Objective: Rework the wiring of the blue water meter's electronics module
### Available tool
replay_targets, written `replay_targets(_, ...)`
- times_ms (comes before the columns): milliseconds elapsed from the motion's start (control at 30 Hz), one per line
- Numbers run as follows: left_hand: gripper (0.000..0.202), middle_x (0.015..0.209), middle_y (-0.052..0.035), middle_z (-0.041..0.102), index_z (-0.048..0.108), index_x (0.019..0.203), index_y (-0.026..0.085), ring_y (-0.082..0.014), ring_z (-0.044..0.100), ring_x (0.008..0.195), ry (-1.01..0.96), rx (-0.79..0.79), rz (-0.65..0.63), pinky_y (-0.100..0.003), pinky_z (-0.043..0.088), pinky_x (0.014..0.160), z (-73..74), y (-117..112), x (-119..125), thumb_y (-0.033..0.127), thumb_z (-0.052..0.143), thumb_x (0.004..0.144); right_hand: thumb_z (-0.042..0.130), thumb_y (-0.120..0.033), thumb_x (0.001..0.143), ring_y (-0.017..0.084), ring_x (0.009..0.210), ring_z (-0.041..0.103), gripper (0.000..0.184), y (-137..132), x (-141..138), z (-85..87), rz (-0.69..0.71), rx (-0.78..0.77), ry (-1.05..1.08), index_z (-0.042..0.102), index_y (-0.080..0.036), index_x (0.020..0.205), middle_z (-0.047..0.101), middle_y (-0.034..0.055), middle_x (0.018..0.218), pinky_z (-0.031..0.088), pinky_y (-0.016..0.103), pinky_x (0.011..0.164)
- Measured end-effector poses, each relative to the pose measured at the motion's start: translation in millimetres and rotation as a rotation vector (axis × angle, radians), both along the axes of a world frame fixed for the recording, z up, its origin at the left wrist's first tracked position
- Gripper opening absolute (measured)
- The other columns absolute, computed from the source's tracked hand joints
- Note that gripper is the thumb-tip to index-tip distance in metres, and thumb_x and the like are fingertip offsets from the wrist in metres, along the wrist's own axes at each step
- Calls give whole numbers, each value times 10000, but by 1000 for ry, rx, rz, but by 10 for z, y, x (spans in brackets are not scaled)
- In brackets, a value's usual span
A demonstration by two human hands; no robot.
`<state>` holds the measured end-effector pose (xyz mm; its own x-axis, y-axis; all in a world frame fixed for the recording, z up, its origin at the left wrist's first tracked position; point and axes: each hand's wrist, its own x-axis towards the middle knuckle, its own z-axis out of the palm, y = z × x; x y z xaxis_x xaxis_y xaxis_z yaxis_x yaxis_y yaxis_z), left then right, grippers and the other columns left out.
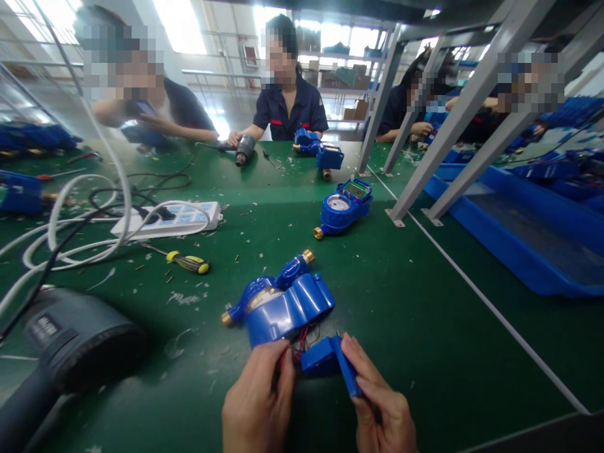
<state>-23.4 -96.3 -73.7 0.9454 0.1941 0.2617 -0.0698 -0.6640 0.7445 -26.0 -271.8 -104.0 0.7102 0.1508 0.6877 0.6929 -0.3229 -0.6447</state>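
Observation:
Just in front of me, a blue water meter with brass threaded ends lies on the green table. Thin red and dark wires run from its housing to a small blue plastic box. My left hand is closed, its thumb and fingertips pinching the wires beside the meter; the exact grip is partly hidden. My right hand grips the box by its flat blue plate between thumb and fingers. Farther off, a second blue water meter shows a round dial and a green circuit board.
A heat gun lies at left, near a yellow-black screwdriver and a white power strip with tangled cables. Grey metal posts and a blue tray stand at right. Several people work across the table.

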Motion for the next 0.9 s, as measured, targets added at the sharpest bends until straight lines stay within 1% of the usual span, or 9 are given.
replay_targets(67,137,772,-15,657,638,838,198,-135,608,643,32,-77,-1,-203,463,641,-4,9,-3,306,592,768,401,-100,897,304,1139,538,248,-2,-6,-8,-18,-27,-4,426,-174,1132,575,176,1240,496,549,870)
replay_targets(133,131,740,-9,647,635,801,200,-134,606,634,116,-215,-32,-196,471,616,23,48,-8,321,599,765,423,-81,877,299,1138,541,255,-10,-28,-42,-48,-48,20,424,-170,1115,577,186,1234,503,536,869)
replay_targets(233,109,787,-19,636,631,764,203,-143,612,718,160,-332,-94,-190,480,641,75,127,-34,310,611,756,480,-56,823,297,1153,530,274,-39,-79,-108,-119,-116,69,439,-156,1074,597,191,1203,515,508,866)
replay_targets(333,99,852,-35,619,633,741,207,-157,603,796,156,-296,-158,-191,477,660,94,165,-75,299,603,763,518,-78,788,284,1124,556,299,-80,-102,-103,-186,-235,94,471,-134,1078,637,177,1133,529,470,858)
replay_targets(467,127,836,-32,583,636,753,216,-141,583,756,150,-267,-221,-196,466,653,44,109,-132,289,547,807,512,-157,805,255,1037,596,241,-90,-47,59,-147,-342,93,558,-152,1042,649,137,1063,524,445,857)
replay_targets(567,90,873,-29,553,647,800,230,-132,573,769,56,-245,-182,-203,453,692,-33,45,-180,249,559,803,529,-106,806,206,893,621,201,-18,27,208,-161,-338,86,627,-172,969,653,92,921,542,361,759)
replay_targets(667,110,896,-26,530,639,861,238,-120,568,767,-43,-197,-182,-204,444,709,-107,17,-226,185,566,798,566,-132,805,182,782,608,155,96,89,315,-138,-359,83,661,-195,911,645,62,847,519,336,683)
replay_targets(800,152,932,-27,505,612,907,225,-108,566,781,-122,-107,-197,-186,441,736,-149,24,-258,135,566,793,604,-163,797,169,690,578,108,196,134,395,-72,-392,96,672,-197,874,649,39,756,465,319,620)
replay_targets(900,170,919,-29,508,597,921,210,-102,569,772,-174,-8,-221,-165,443,733,-148,19,-264,117,573,781,623,-152,789,168,667,567,101,201,145,424,-65,-408,94,670,-201,863,658,31,726,436,309,599)
